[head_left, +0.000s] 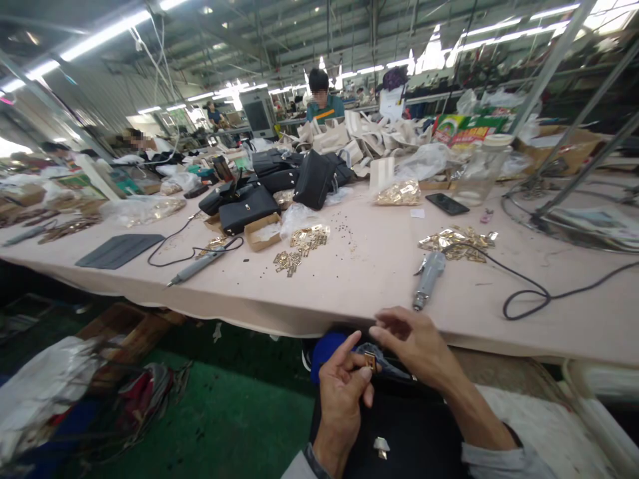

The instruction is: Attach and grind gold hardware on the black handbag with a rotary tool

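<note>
My left hand (342,392) pinches a small gold metal bag fitting (370,361) between thumb and fingers, its index finger stretched out. Just right of it and slightly higher, my right hand (417,342) is raised with fingers loosely bent and thumb apart; I see nothing in it. Across my lap lies a black bag (409,426) with a small gold and whitish clasp (382,447) on its face. A grey electric screwdriver (428,279) rests on the table beyond my right hand.
Gold fittings lie in a right-hand pile (456,243) and a middle pile (304,247). A second screwdriver (197,266) trails its cord at left. Black bags (249,206) are heaped behind. A phone (447,203) and a jar (482,169) stand right. A co-worker (324,100) sits opposite.
</note>
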`<action>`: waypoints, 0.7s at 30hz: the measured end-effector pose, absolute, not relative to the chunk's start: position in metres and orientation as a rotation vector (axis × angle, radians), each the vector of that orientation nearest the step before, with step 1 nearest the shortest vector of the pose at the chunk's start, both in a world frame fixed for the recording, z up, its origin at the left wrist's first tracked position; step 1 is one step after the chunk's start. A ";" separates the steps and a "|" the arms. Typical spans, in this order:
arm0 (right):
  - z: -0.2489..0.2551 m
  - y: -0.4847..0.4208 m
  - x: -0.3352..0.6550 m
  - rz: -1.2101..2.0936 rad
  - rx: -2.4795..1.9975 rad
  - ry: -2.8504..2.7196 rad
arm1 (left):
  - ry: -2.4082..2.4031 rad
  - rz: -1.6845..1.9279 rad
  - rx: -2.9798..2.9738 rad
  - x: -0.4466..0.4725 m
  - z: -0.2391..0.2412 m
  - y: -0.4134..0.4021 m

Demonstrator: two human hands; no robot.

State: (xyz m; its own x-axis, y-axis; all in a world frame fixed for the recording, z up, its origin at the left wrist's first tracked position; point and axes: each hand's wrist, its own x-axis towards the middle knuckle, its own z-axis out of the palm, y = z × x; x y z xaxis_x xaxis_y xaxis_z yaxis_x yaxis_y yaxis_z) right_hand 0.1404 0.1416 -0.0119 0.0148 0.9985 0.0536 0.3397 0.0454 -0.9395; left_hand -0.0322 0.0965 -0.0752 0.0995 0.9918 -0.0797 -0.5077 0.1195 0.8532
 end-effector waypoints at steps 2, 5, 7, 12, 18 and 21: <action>-0.010 0.138 0.124 1.119 -1.327 -1.554 | 0.795 1.275 0.814 -0.034 -0.076 0.095; -0.009 0.139 0.114 1.154 -1.283 -1.634 | 0.815 1.259 0.845 -0.037 -0.075 0.094; -0.009 0.141 0.113 1.146 -1.303 -1.620 | 0.846 1.243 0.852 -0.038 -0.075 0.093; -0.019 0.138 0.118 1.241 -1.293 -1.579 | 0.955 1.266 0.802 -0.034 -0.072 0.092; -0.018 0.114 0.133 1.092 -1.346 -1.566 | 1.135 1.312 0.713 -0.024 -0.057 0.086; -0.012 0.105 0.132 1.181 -1.315 -1.558 | 1.175 1.277 0.723 -0.022 -0.048 0.082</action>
State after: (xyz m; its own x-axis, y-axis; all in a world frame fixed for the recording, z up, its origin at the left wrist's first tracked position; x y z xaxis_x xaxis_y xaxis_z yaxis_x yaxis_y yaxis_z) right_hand 0.1324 0.1047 -0.0124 -0.1758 0.9844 -0.0100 0.2756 0.0395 -0.9605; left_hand -0.0219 0.0821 -0.0479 -0.1115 0.9605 -0.2549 -0.3336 0.2055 0.9200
